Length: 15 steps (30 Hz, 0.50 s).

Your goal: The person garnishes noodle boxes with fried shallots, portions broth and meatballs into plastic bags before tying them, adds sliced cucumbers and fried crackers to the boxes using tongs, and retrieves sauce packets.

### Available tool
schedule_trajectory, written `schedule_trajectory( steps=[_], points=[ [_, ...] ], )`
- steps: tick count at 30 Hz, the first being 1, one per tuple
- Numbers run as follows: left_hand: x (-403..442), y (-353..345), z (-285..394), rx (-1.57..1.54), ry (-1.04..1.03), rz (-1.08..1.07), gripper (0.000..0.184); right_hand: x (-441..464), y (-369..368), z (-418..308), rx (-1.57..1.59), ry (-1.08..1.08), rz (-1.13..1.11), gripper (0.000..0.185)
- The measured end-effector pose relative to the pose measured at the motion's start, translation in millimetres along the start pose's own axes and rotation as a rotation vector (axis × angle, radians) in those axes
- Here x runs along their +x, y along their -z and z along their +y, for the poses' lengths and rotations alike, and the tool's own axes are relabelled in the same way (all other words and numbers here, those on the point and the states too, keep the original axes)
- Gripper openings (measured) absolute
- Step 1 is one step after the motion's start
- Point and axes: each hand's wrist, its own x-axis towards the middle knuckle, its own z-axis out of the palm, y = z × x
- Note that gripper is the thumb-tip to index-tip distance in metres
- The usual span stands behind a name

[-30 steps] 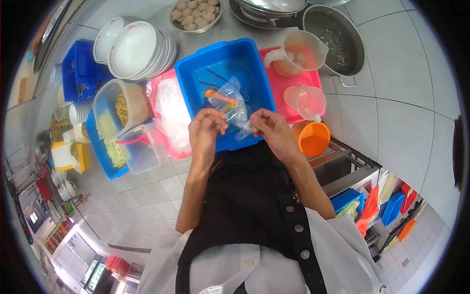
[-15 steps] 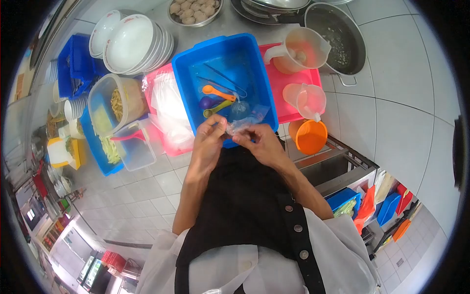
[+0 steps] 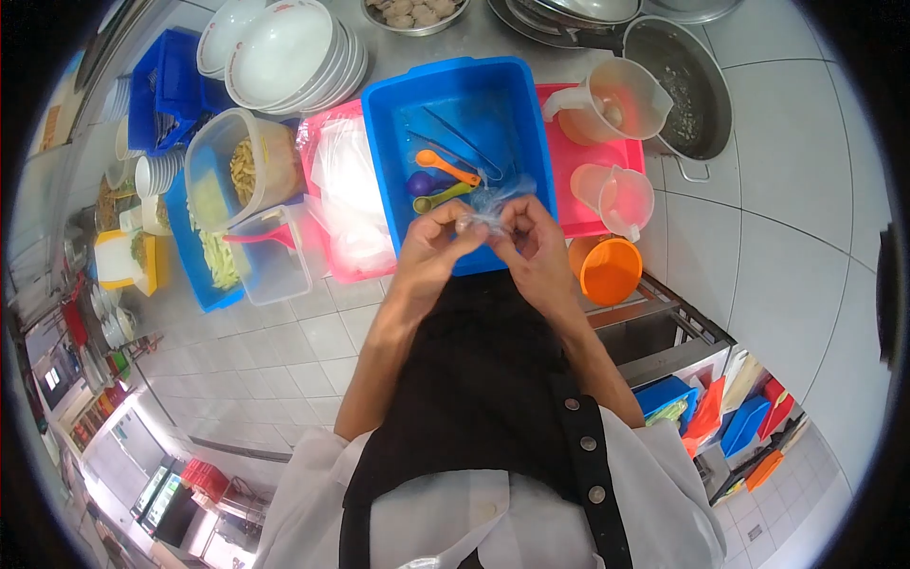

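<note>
Clear plastic bunches up between the fingertips: the left hand (image 3: 427, 248) and right hand (image 3: 536, 248) are nearly touching, fingers curled closed, each pinching the gathered top of a small bag (image 3: 489, 200). They're above the near side of the blue tub (image 3: 376, 152), and the bag's body points away from the wearer, just past the fingers, beside the green spoon (image 3: 444, 197) and orange spoon (image 3: 447, 167). Neither hand looks clearly nearer; whether the bag touches the tub floor, I can't tell.
</note>
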Motion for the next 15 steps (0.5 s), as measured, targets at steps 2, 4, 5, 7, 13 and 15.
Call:
schedule_trajectory(
  steps=[2, 4, 5, 7, 13, 15],
  points=[
    [2.9, -9.6, -11.9, 0.067, -0.259, 0.039, 0.006, -1.1, -6.6, 1.2, -0.089, 0.021, 0.110, 0.009],
    [-0.3, -15.9, -13.3, 0.234, -0.271, 0.165, 0.008, -1.0, -8.8, -3.4, -0.180, 0.044, 0.214, 0.012],
    [-3.0, -17.6, -12.9, 0.403, -0.277, 0.291, 0.009, -2.3, -9.3, -9.4, -0.392, 0.183, 0.228, 0.012],
    [-5.8, -17.3, -5.4, 0.543, -0.329, 0.348, 0.009, -1.8, -9.2, -11.3, -0.604, 0.323, 0.242, 0.013],
    [-6.3, -17.7, -5.6, 0.826, -0.535, 0.387, 0.010, 2.5, -4.6, -2.9, -1.045, 0.519, 0.224, 0.016],
    [-4.9, -15.8, -11.3, 0.834, -0.492, 0.357, 0.009, 7.9, -4.1, -1.7, -0.504, 0.272, 0.328, 0.016]
  ],
)
